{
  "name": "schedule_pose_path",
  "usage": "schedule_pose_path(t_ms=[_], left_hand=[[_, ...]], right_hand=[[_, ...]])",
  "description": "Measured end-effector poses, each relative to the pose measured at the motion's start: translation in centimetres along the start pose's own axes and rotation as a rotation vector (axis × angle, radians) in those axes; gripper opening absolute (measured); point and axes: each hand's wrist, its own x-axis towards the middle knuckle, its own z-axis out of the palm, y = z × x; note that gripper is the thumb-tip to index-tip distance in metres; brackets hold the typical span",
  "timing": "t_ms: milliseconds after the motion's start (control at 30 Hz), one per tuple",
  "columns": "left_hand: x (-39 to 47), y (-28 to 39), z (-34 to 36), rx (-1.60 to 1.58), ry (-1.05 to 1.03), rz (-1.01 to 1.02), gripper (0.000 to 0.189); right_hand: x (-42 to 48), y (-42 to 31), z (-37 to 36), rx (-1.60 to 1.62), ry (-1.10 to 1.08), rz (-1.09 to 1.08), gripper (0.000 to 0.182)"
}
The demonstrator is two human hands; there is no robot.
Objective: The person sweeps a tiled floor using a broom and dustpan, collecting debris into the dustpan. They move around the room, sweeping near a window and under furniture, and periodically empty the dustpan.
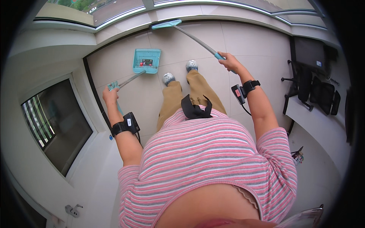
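My right hand (229,61) grips the blue end of a broom's handle. The grey metal shaft of the broom (196,40) runs up and left to its light-blue head, which touches the floor along the dark skirting below the window. In my left hand (110,95) is the upper handle of a long-handled dustpan (147,52). The light-blue pan is on the tiles ahead of my left foot, apart from the broom head. Inside the pan lies a dark and red piece of litter (146,62). Comb teeth line the pan near its shaft.
Pale floor tiles (256,42) meet a low wall under the windows. On the right stand a black office chair (322,94), a dark box-like object (309,54) and a white desk (313,122). A dark-paned window (61,122) and a door handle (73,210) are on the left.
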Motion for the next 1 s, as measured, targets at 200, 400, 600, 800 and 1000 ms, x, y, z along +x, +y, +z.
schedule_pose_path(t_ms=[200,400,600,800,1000], left_hand=[[-1.2,2.5,-0.2,0.055,-0.012,0.002,0.038],[-1.2,3.0,-0.5,0.066,-0.036,0.016,0.039],[-1.0,3.1,-1.1,0.146,-0.041,0.014,0.043],[-1.1,3.9,-1.9,0.165,-0.05,0.032,0.044],[-1.5,4.6,-2.4,0.193,-0.059,0.043,0.044]], right_hand=[[-1.3,3.1,-1.3,0.044,0.041,0.092,0.05],[-3.1,3.6,-1.1,0.067,0.056,0.116,0.052],[-7.0,0.1,-1.2,0.181,-0.045,0.144,0.054],[-5.0,-1.9,-0.2,0.372,-0.247,0.146,0.045],[0.9,-5.0,1.4,0.991,-0.519,0.374,0.021]])
